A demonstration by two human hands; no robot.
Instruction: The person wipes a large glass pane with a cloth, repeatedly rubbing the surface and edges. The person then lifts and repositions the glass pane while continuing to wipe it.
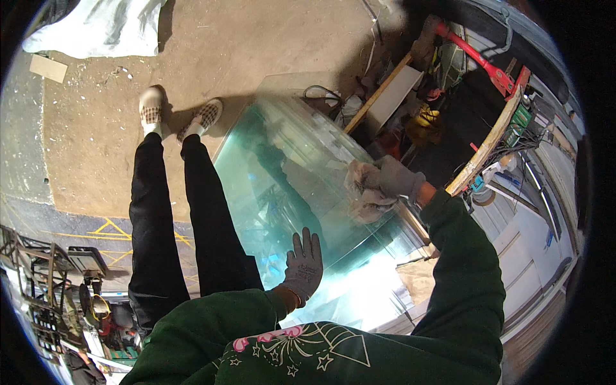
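Large clear glass sheets (282,199) with a greenish tint lie in front of me, apparently stacked, with bright reflections near my body. My left hand (303,266), in a grey work glove, lies on the glass with its fingers stretched out and holds nothing. Over toward the right edge of the glass, my right hand (394,178), also gloved in grey, grips a crumpled, pale, dirty cloth (364,202). That cloth rests against the glass surface. The fingertips of the right hand are partly hidden by the cloth's folds.
Right of the glass, a dark bin-like space holds mixed clutter, a white board (396,96) and a red long-handled tool (478,56). A wooden edge (484,154) borders it. White sheeting (106,29) and a cardboard piece (48,68) lie on the brown floor (90,135). Metal racks (38,282) stand lower left.
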